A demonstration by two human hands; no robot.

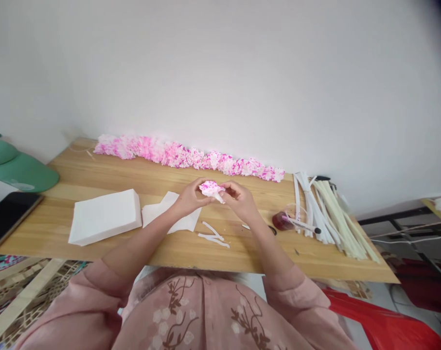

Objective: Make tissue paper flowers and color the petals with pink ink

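Observation:
My left hand point(188, 198) and my right hand point(241, 199) meet above the middle of the wooden table point(52, 226). Both pinch a small pink-and-white paper flower point(212, 188) held between them, fingers curled round it. Under my hands lies a loose white tissue sheet point(160, 213). A few white paper strips point(213, 236) lie just in front of it.
A thick stack of white tissue point(103, 216) sits left of my hands. A long row of finished pink-and-white flowers point(191, 158) lines the wall. White sticks point(329, 216) and a cup of red dye point(283, 219) lie at the right. A green cap point(12, 167) and dark tablet point(7, 214) are at far left.

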